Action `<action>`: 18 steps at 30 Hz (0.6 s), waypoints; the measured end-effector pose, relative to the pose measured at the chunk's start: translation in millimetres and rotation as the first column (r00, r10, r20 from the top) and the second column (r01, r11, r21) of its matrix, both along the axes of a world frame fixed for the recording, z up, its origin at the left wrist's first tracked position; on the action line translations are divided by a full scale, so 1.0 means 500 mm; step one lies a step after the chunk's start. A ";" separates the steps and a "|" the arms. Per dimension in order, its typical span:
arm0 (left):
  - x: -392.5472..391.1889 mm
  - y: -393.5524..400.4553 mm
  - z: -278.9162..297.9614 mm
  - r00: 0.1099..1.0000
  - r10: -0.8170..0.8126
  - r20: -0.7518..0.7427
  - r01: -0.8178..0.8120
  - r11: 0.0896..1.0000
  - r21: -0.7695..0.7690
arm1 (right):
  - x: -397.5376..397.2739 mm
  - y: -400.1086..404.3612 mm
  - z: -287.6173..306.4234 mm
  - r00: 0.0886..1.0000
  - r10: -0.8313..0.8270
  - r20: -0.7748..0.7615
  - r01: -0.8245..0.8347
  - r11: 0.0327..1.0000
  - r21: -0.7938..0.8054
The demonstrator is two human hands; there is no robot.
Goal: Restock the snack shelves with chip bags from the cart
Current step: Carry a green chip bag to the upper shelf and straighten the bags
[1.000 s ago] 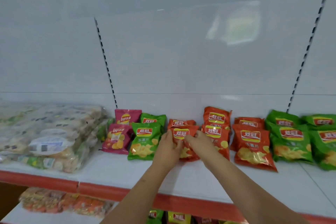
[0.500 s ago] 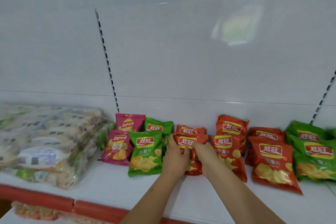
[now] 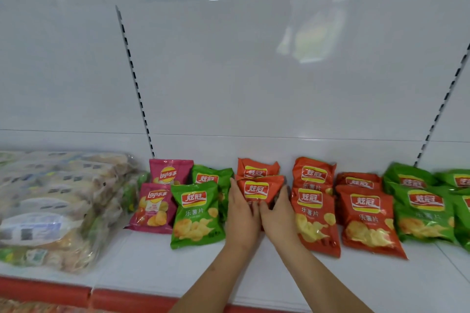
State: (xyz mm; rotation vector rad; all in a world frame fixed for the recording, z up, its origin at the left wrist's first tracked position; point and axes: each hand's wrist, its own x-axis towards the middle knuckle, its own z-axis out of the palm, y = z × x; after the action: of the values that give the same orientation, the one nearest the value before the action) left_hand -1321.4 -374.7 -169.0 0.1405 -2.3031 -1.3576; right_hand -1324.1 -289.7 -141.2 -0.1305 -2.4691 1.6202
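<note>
Since a moment ago both hands have pushed the small orange foil chip bag (image 3: 258, 189) deeper toward the white metal shelf's (image 3: 157, 267) back edge. The left hand (image 3: 241, 213) and right hand (image 3: 278, 216) cup its sides, fingers curled round it, between a green chip bag (image 3: 195, 213) and another orange bag (image 3: 314, 218).

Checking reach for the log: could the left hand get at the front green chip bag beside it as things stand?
Probably yes: the left hand lies right beside the front green chip bag, nothing between them, though it now holds the orange bag.
</note>
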 end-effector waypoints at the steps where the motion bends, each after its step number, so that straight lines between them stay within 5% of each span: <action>1: 0.004 0.000 0.002 1.000 0.002 0.011 -0.002 1.000 -0.010 | 0.002 -0.001 -0.004 1.000 0.000 -0.005 0.001 1.000 0.015; 10: 0.085 -0.069 0.051 0.971 0.158 -0.181 -0.173 0.982 -0.071 | 0.080 -0.029 0.019 0.919 0.053 -0.390 0.008 0.988 0.154; 14: 0.107 -0.139 0.050 0.893 0.415 -0.175 -0.430 0.901 -0.056 | 0.088 -0.093 0.018 0.914 0.291 -0.283 -0.231 0.946 0.227; 18: 0.127 -0.182 0.029 0.867 0.498 -0.019 -0.498 0.863 -0.085 | 0.081 -0.149 0.000 0.916 0.387 -0.110 -0.364 0.914 0.181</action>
State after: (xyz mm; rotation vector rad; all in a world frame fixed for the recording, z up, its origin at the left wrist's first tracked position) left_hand -1258.0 -465.5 -154.5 0.6632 -2.1156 -0.9853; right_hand -1283.7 -364.4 -141.4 0.4993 -2.6088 1.4868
